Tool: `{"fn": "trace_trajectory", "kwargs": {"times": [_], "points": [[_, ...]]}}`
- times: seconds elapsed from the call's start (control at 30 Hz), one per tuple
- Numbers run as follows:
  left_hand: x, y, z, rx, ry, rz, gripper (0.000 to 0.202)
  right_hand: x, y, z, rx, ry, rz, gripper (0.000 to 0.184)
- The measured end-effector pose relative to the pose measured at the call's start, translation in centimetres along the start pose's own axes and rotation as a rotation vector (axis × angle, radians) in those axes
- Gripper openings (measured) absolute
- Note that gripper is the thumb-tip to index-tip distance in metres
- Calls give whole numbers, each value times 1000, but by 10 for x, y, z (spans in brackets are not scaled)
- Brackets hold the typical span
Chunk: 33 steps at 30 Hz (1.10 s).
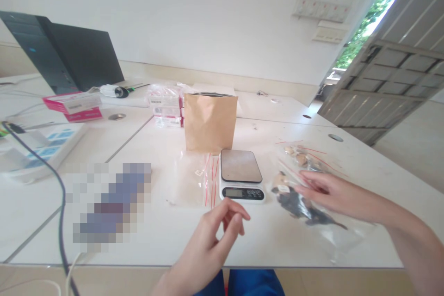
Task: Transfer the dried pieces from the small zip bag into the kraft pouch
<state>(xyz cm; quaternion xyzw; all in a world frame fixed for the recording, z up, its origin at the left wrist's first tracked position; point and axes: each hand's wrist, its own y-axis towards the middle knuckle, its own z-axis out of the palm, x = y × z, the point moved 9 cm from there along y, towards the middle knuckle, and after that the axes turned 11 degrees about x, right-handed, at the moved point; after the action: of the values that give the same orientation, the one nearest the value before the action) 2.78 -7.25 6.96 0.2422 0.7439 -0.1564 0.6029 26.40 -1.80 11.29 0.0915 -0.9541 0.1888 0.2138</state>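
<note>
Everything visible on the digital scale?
The digital scale lies flat on the white table: white, plastic-looking body, dark-edged, metallic-looking plate with rounded corners, and black front panel with grey display (no legible reading) and round buttons. It sits before the brown paper bag; the left hand is near its front edge, contact unclear.

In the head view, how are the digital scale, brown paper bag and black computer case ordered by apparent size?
1. Black computer case
2. Brown paper bag
3. Digital scale
Only apparent size; the scale stands nearer the camera.
</note>
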Motion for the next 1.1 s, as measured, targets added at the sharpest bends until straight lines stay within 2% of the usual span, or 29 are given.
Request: {"fn": "trace_trajectory", "kwargs": {"times": [0.03, 0.13, 0.2, 0.27, 0.37, 0.5, 0.6, 0.77, 0.87, 1.0, 1.1], "points": [[-12, 9, 1, 0, -36, 52, 31, 28, 11, 11, 109, 55, -78, 45], [-35, 37, -7, -55, -108, 159, 29, 96, 41, 22, 197, 242, -279, 43], [-33, 50, -23, -168, -149, 140, 29, 127, 57, 28, 239, 388, -408, 43], [-27, 55, -42, -297, -182, 112, 32, 144, 69, 29, 224, 500, -489, 44], [-15, 52, -68, -435, -227, 85, 39, 160, 79, 33, 211, 523, -586, 42], [-2, 47, -93, -514, -263, 53, 48, 181, 85, 41, 316, 478, -700, 31], [-1, 45, -106, -559, -235, 67, 47, 194, 90, 41, 330, 448, -767, 28], [-11, 49, -112, -528, -161, 142, 37, 201, 100, 32, 163, 228, -770, 25], [-14, 49, -113, -509, -118, 166, 34, 200, 102, 29, 125, 170, -752, 25], [-13, 47, -116, -503, 15, 145, 38, 201, 103, 32, 209, 257, -799, 26], [-14, 46, -114, -469, 85, 136, 40, 201, 103, 37, 341, 401, -859, 28]]}}
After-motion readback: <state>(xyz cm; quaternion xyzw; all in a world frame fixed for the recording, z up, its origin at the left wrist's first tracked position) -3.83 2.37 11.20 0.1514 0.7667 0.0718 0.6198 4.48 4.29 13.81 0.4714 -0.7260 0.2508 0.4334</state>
